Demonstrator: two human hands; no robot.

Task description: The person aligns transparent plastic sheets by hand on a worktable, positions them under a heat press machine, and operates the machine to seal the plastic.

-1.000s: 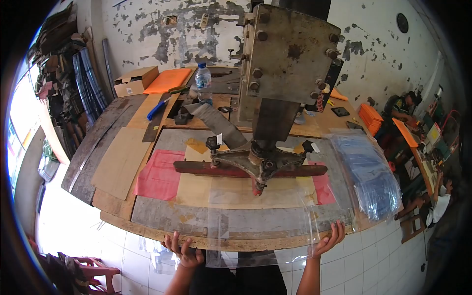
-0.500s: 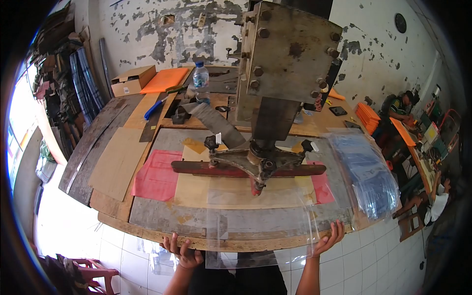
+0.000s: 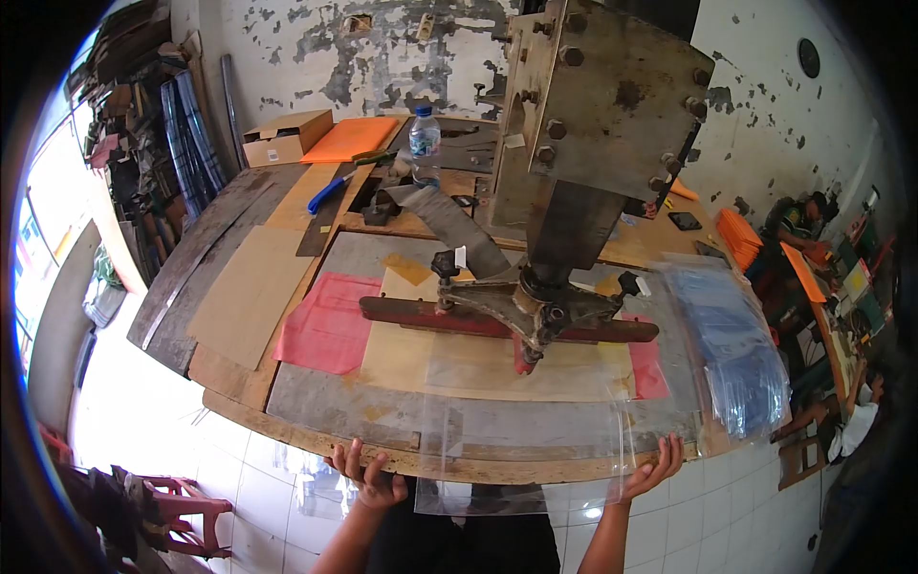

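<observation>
My left hand [image 3: 369, 475] is at the front edge of the worktable [image 3: 316, 446], palm up, with its fingers apart and slightly bent. At the same edge further right, my right hand [image 3: 652, 469] has its fingers stretched upward beside a clear plastic sheet [image 3: 521, 421]. The sheet lies over the table and hangs past its front edge between my hands. Whether my right thumb touches it, I cannot tell. Above the sheet's far part, the press's long metal bar [image 3: 430, 317] stands over a yellowish sheet [image 3: 402, 359] and pink material [image 3: 325, 323].
The heavy bolted press head [image 3: 622, 105] rises in the middle. Stacked clear plastic sleeves [image 3: 732, 344] lie at the right. A water bottle [image 3: 425, 148], a blue-handled cutter [image 3: 327, 194], a cardboard box [image 3: 287, 138] and brown board [image 3: 251, 297] are left. Another person [image 3: 798, 225] sits far right.
The camera view has turned a little, so the table and press appear further right and slightly higher. Both hands stay at the table's front edge, and the press bar looks unchanged.
</observation>
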